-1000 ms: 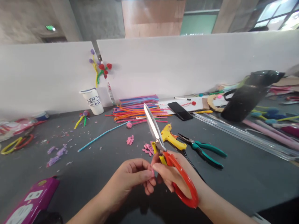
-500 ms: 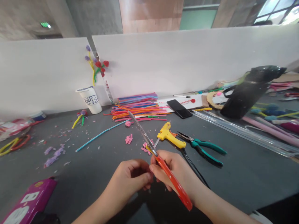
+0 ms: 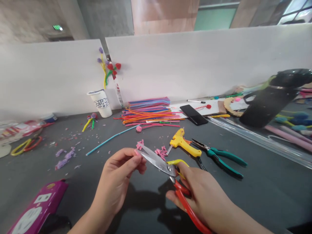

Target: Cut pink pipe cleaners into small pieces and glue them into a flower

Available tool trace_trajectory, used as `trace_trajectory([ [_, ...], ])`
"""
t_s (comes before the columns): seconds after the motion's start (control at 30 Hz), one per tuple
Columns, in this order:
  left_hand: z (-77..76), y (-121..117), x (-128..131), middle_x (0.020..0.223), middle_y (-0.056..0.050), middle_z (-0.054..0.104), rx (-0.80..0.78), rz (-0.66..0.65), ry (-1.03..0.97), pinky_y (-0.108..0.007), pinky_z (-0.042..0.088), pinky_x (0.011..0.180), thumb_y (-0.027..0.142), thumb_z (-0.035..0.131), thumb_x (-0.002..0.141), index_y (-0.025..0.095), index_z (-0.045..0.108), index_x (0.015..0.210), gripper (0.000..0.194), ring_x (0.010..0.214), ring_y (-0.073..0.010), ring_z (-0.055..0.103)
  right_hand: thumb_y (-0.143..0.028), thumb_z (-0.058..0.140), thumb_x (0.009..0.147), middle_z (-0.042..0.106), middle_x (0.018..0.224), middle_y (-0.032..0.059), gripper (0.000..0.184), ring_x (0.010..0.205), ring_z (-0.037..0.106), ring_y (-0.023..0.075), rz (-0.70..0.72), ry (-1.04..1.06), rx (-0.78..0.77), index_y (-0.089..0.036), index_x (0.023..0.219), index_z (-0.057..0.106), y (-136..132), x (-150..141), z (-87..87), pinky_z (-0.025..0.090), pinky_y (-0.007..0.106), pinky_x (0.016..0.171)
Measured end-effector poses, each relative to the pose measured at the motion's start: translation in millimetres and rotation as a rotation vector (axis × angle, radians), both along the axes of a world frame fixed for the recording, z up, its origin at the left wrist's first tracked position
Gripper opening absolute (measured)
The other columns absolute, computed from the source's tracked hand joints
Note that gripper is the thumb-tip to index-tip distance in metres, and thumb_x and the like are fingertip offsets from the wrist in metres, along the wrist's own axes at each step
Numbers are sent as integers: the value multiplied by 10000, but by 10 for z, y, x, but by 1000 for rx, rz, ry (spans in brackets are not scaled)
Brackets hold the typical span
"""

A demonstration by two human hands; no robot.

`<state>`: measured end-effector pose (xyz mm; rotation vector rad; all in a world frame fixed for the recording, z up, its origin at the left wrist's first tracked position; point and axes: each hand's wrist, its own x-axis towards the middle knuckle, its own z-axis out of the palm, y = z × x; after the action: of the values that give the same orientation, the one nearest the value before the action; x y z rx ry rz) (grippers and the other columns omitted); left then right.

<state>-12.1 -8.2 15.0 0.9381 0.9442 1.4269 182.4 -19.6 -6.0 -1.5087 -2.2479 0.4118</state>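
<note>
Left hand [image 3: 122, 167]: pinches small pink piece [image 3: 137, 152] above table [image 3: 268, 191] | right hand [image 3: 203, 187]: grips scissors [image 3: 157, 162], blades slightly parted, tips beside piece | step: probably trimming | next: seems to need steady pinch, careful closing

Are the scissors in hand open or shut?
Slightly open: the scissors in the right hand show their two blade tips apart.

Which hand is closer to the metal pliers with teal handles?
Right. The right hand, holding red-and-yellow-handled metal scissors, is on the near side of the pliers, slightly to their left. The left hand, pinching a small pink piece, is much farther left.
</note>
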Motion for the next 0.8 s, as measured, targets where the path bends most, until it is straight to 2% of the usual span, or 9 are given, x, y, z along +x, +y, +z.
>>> trace_trajectory([
  [0.17, 6, -23, 27, 590, 25, 621, 37, -17, -25, -175, 440, 520, 174, 666, 687, 184, 683, 694, 21, 541, -83, 554, -492, 535, 747, 543, 597, -5, 299, 515, 495, 155, 60, -29, 79, -209, 746, 436, -7, -9, -42, 295, 239, 488],
  [0.3, 5, -15, 27, 594, 33, 618, 61, -20, -35, -165, 433, 516, 169, 670, 688, 192, 683, 693, 26, 536, -75, 545, -504, 522, 757, 553, 585, 2, 309, 512, 515, 164, 60, -71, 124, -208, 744, 433, -1, -24, -73, 295, 243, 480],
  [0.57, -22, -22, 25, 616, 45, 602, 64, -67, -109, -138, 423, 518, 190, 681, 690, 191, 672, 694, 10, 525, -50, 524, -521, 468, 793, 542, 576, 2, 320, 500, 509, 165, 82, -74, 213, -208, 752, 416, -9, -29, -112, 298, 247, 480],
  [0.8, -22, -21, 30, 603, 45, 598, 44, -78, -129, -145, 428, 527, 183, 682, 685, 191, 669, 688, 15, 525, -55, 521, -508, 463, 808, 535, 557, -13, 303, 473, 499, 150, 90, -68, 216, -211, 763, 416, 0, -37, -117, 285, 240, 464],
])
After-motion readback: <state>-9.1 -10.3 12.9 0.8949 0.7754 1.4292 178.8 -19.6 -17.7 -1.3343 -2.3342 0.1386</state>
